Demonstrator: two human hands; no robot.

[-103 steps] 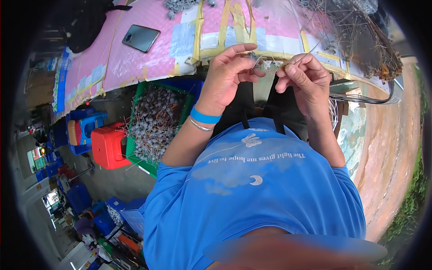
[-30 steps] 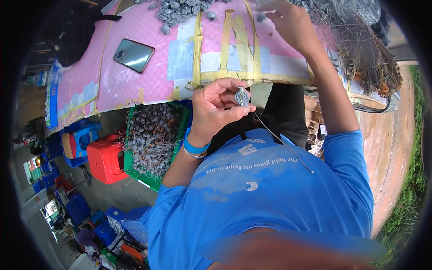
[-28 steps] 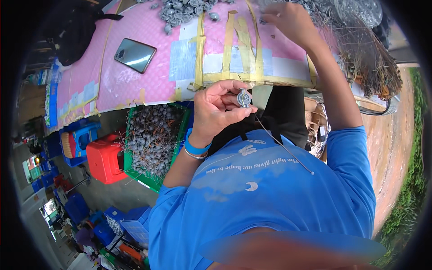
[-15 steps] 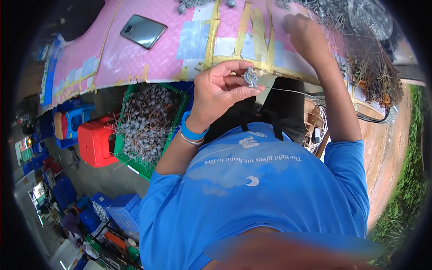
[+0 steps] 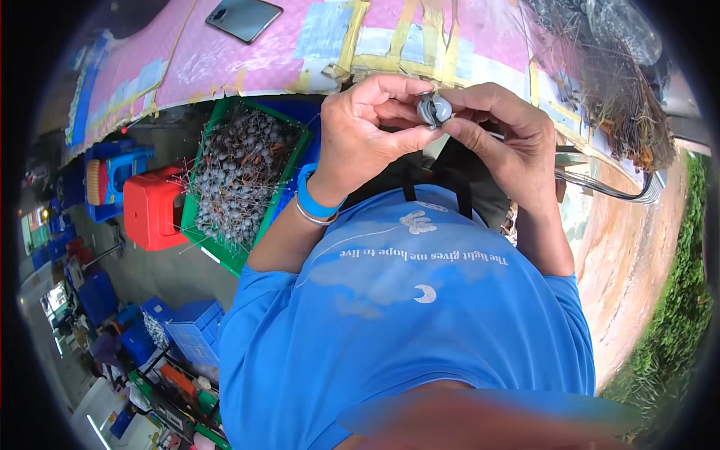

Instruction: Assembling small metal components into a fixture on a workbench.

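Observation:
Just beyond my body, at the table's near edge, my two hands meet fingertip to fingertip. A small round grey part point(image 5: 427, 112) is pinched between the thumb and fingers of my left hand point(image 5: 358, 127). With thumb and forefinger, my right hand point(image 5: 514, 139) grips a smooth grey rounded piece point(image 5: 441, 109) set against it. A dark gap shows between the two pieces. My fingers hide most of both, so I cannot tell whether they are joined.
The table point(image 5: 217, 64) has a pink, taped cover. A phone point(image 5: 244, 18) lies at its far left. Thin wires point(image 5: 626, 112) bunch at the right. Below left stand a green crate point(image 5: 289, 180) of grey wired parts and a red stool point(image 5: 154, 210).
My right hand has come back from the grey parts at the table's far right, bringing a grey rounded piece to the part in my left hand. The view has shifted slightly.

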